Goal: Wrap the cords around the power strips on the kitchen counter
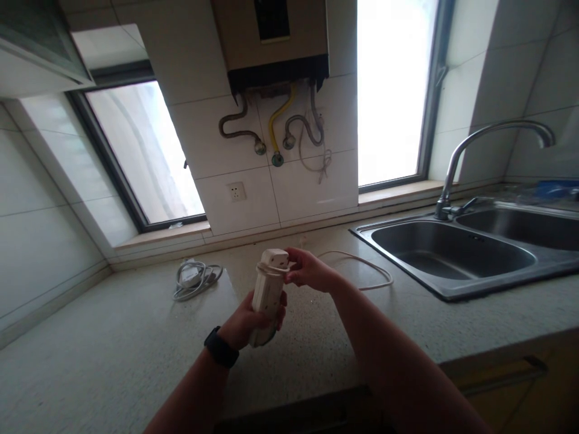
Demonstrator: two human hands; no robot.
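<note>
Both hands on a white power strip, held upright above the desk.

Left hand is wrapped tight around the lower body of the power strip; black watch on that wrist. Right hand pinches closed at the strip's top end, where a plug or end cap sits; hard to tell which. White cord runs from behind the right hand across the desk toward the sink. Step looks like seating or pulling the piece at the top; next move likely needs the left grip to hold the strip steady while the right works straight along its axis. Coiled white cable with adapter lies well apart on the left. Wall socket above. No readable brand, label or writing.
</note>
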